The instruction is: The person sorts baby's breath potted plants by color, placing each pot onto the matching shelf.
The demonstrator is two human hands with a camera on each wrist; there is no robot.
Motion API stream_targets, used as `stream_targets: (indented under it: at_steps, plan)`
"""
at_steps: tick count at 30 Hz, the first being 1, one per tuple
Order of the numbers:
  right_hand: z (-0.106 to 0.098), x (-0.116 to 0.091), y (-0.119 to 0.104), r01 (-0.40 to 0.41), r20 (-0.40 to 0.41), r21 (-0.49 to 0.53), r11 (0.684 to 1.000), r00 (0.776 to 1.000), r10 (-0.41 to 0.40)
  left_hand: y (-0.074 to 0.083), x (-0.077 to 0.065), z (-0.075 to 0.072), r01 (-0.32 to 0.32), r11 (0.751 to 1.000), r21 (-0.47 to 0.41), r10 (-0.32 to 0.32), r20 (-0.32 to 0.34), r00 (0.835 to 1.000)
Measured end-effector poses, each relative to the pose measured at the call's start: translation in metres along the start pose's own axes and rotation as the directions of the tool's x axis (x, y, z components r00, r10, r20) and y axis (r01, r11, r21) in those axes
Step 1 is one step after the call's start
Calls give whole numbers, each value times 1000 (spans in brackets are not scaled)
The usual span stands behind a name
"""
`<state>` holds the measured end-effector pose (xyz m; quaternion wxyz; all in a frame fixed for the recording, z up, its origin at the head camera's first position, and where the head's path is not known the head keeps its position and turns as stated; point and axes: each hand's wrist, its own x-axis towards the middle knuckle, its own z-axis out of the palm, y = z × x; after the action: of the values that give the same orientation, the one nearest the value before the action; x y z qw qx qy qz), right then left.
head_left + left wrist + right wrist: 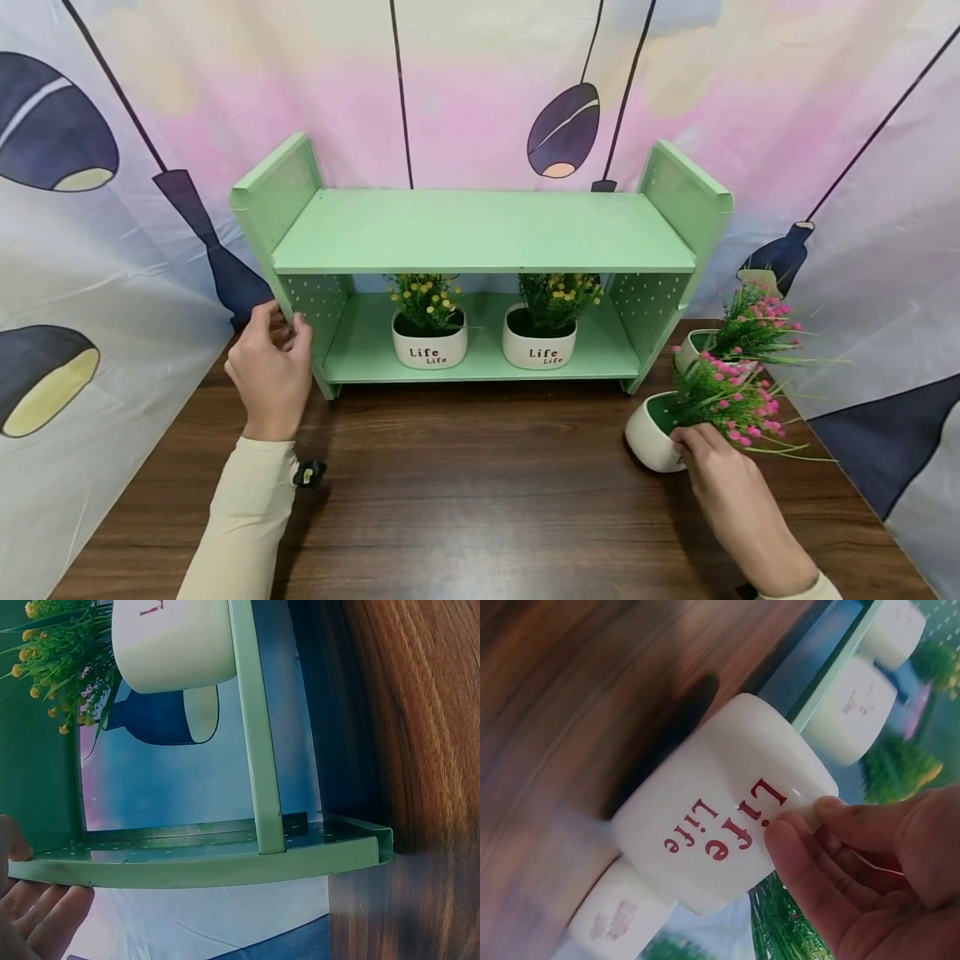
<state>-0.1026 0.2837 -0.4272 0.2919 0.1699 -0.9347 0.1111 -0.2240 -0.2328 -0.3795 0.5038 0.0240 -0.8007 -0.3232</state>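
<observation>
My left hand [268, 371] holds the front edge of the left side board of a green two-tier shelf [480, 233]. In the left wrist view the thumb lies on one face of that side board [195, 871] and the fingers on the other. At the right, my right hand [738, 492] pinches the rim of a white flowerpot [720, 780] with red "Life" lettering and pink flowers [738, 392]. That pot leans to one side; whether its base touches the table cannot be told. Inside the shelf's lower tier stand two white flowerpots [429, 343] [540, 343] with yellow flowers.
Another white flowerpot [693, 346] with pink flowers stands behind the held one, right of the shelf. The shelf stands on a dark wooden table [465, 500]. A patterned cloth [480, 100] hangs behind and along both sides.
</observation>
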Motion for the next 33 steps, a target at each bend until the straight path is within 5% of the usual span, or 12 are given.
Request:
stream_targets:
  at_steps: [8,21,25,29,33]
  plan:
    - [24,12,-38,134,-65,14,991,989,-133,-2,-1,-1,11,1000,17,-11,14,1000]
    - [43,25,-76,167,26,-78,983,986,-165,-4,-3,-1,8,1000,24,-8,12,1000]
    - [44,20,-72,197,-26,29,980,980,-197,-3,-3,0,3,1000,22,-3,21,1000]
    - [40,13,-62,271,-91,214,939,962,-257,-2,-3,0,0,1000,19,0,16,1000]
    - [34,2,-48,291,-39,324,900,955,-295,-1,-1,0,5,1000,25,-5,-5,1000]
